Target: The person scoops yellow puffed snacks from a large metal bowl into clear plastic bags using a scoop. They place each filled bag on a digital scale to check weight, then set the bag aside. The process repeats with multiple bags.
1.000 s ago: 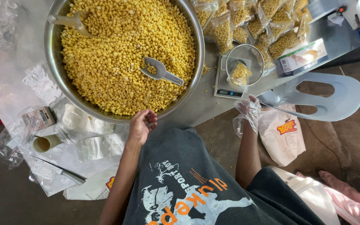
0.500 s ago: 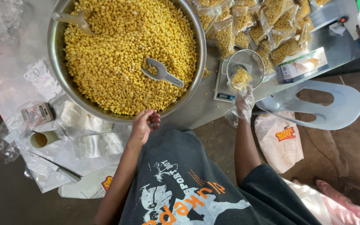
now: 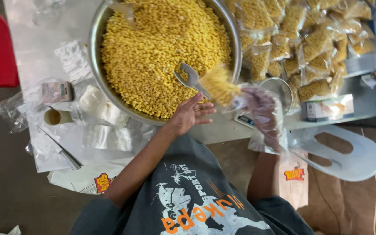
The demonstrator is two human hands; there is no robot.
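Note:
My right hand (image 3: 262, 109), inside a clear plastic glove, holds a small clear bag of yellow grains (image 3: 219, 85), blurred in motion over the rim of a big steel bowl (image 3: 93, 56). The bowl is heaped with the same yellow grains. A metal scoop (image 3: 190, 78) lies on the grains just beside the bag. My left hand (image 3: 190, 115) is bare, with fingers spread, at the bowl's near rim just below the bag and holding nothing.
A small round dish on a scale (image 3: 281, 89) sits right of the bowl. Several filled bags (image 3: 318, 39) are piled at the back right, with a box (image 3: 327, 108) near the table edge. Empty plastic bags (image 3: 105, 137), a tape roll (image 3: 55, 116) and a knife (image 3: 59, 150) lie at left. A white seat (image 3: 344, 152) stands at right.
My right hand rose from below the table edge to the scale and now carries the filled bag toward the bowl. My left hand lifted off the table edge and opened.

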